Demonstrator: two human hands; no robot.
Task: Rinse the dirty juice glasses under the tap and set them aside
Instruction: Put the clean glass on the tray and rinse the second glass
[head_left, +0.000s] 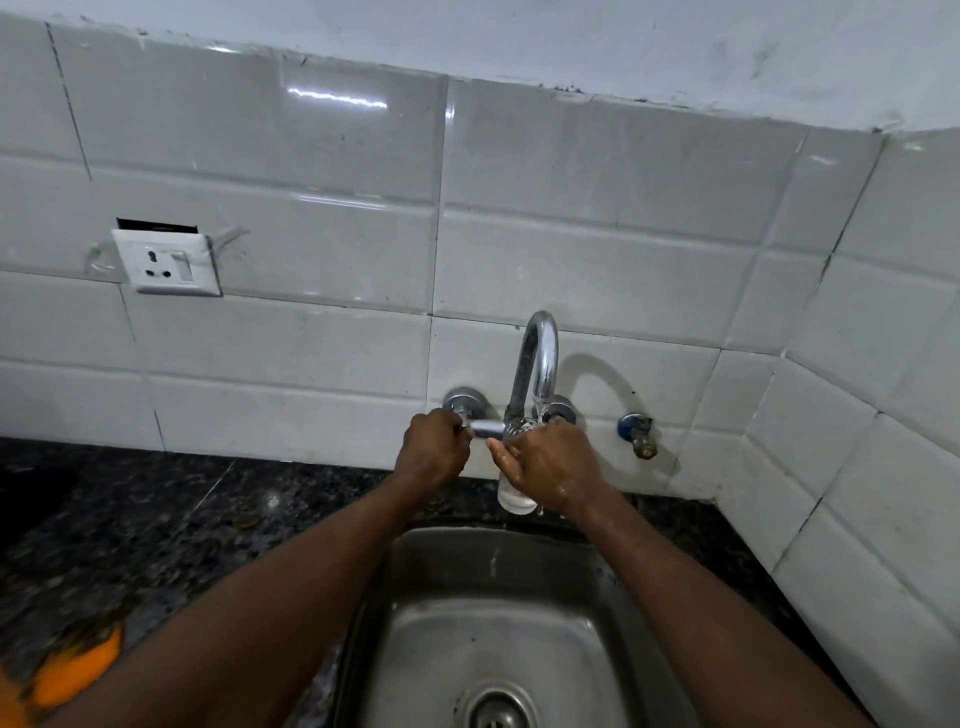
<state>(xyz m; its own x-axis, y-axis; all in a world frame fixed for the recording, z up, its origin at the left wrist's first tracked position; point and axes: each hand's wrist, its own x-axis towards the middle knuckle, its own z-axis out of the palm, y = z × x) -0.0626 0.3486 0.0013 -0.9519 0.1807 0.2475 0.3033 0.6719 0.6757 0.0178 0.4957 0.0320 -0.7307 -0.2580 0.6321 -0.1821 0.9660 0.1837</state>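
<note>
Head view: the rinse step is in hand. The right hand is curled round a clear juice glass, holding it upright over the back edge of the sink, with its mouth under the tap spout. Water runs into it. The left hand grips the tap handle; which way it turns cannot be told. Judged next: empty the glass over the sink, then stand it on the dark worktop, keeping a firm hold since the glass is wet.
</note>
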